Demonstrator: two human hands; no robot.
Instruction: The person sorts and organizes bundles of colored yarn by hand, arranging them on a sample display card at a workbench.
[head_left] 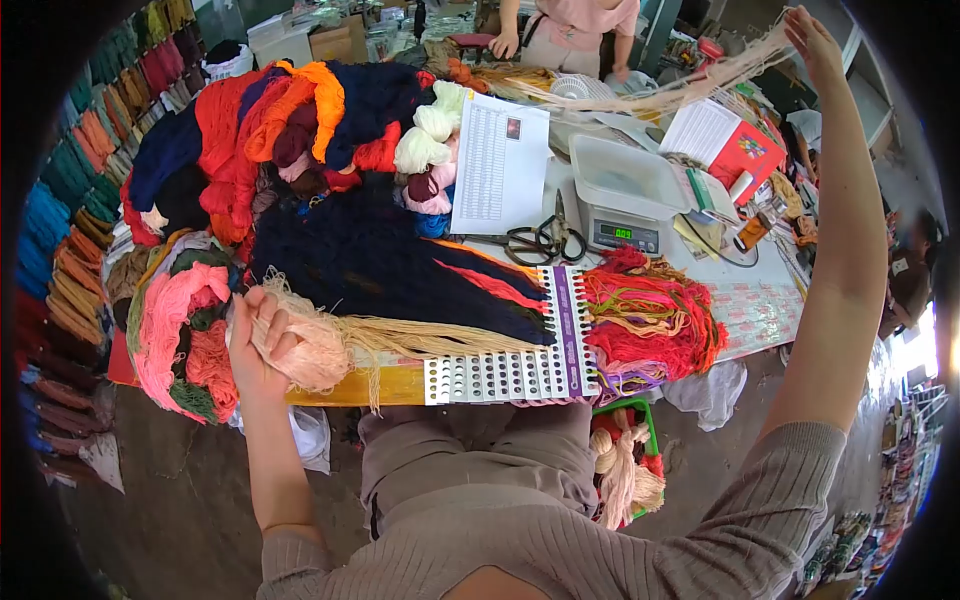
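OK so the yarn heap (270,130) sits at the back left of the table (335,391), with a pile of skeins (180,320) in front of it at the left end. The sheet (500,170) lies just right of the heap, scissors (540,243) right in front of that. Then right of the scissors there's a scale (620,233) with a tub (628,175) on top, and a booklet (745,160) behind and to the right. The thread card (570,335) lies at the front edge, threads (655,310) on both sides. The crate (655,440), with yarn in it, is below the front edge.
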